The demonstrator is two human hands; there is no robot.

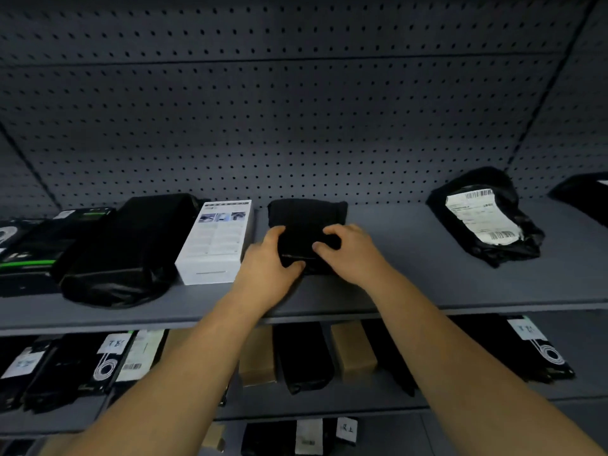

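The person's left hand (271,258) and right hand (350,250) both grip a black bundle (304,215) that lies on the grey shelf (411,258), near its middle and just right of a white box (215,245). The left fingers curl over the bundle's left edge, thumb at its front; the right fingers curl round its right side, thumb on top. A labelled black bag (490,218) lies well apart to the right, a black wrapped parcel (128,251) left of the box
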